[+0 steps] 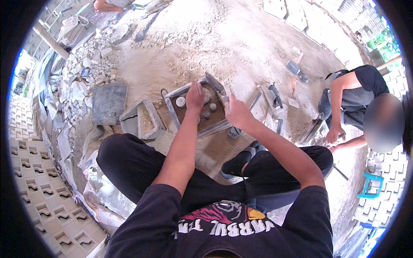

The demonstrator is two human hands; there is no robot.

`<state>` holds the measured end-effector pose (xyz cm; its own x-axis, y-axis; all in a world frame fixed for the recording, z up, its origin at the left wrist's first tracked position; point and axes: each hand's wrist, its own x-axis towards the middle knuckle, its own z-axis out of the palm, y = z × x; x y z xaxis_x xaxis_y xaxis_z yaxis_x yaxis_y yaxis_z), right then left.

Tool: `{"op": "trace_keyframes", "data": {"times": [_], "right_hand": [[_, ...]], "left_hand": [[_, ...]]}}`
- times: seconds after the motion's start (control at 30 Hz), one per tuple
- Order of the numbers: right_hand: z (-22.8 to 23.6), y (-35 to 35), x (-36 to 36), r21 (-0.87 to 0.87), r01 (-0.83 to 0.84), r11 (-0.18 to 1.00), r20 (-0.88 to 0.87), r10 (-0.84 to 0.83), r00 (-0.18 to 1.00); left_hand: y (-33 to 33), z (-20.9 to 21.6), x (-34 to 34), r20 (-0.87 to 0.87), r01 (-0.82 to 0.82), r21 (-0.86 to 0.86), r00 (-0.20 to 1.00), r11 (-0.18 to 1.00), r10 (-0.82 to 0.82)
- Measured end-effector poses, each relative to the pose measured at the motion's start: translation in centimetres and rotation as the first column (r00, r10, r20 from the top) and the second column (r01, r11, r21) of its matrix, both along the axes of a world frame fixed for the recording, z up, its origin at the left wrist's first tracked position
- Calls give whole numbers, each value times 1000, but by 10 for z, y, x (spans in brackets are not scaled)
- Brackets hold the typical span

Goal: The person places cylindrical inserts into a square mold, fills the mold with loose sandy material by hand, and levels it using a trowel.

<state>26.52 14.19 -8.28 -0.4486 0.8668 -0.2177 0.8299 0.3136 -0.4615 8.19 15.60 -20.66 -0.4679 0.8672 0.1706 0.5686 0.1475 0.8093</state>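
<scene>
A square grey mould frame (175, 112) lies on the ground before me, with a dark bed of sand inside. Several round pale and grey plugs, among them a whitish disc (181, 102), sit in the sand. My left hand (195, 97) is over the frame's far part, fingers drawn together; what they grip, if anything, is hidden. At the frame's right side my right hand (238, 112) is closed round a slim pale tool (227, 91), its kind too blurred to name.
Left are a broken box-shaped mould (148, 120), a dark square slab (109, 104) and rubble (77, 92). Right lie a trowel (294, 99), a black-handled tool (275, 95) and a mallet-like tool (297, 71). A co-worker (361, 86) crouches at the right, near a teal stool (371, 185).
</scene>
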Motion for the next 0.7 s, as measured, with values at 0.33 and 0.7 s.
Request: {"op": "trace_keyframes", "data": {"times": [0.33, 0.7], "right_hand": [[4, -5, -13, -74, -184, 980, 217, 195, 956], [101, -9, 47, -122, -178, 976, 339, 210, 917]], "left_hand": [[1, -12, 5, 72, 111, 71, 991, 991, -116], [0, -11, 34, -582, 216, -233, 750, 948, -314]]}}
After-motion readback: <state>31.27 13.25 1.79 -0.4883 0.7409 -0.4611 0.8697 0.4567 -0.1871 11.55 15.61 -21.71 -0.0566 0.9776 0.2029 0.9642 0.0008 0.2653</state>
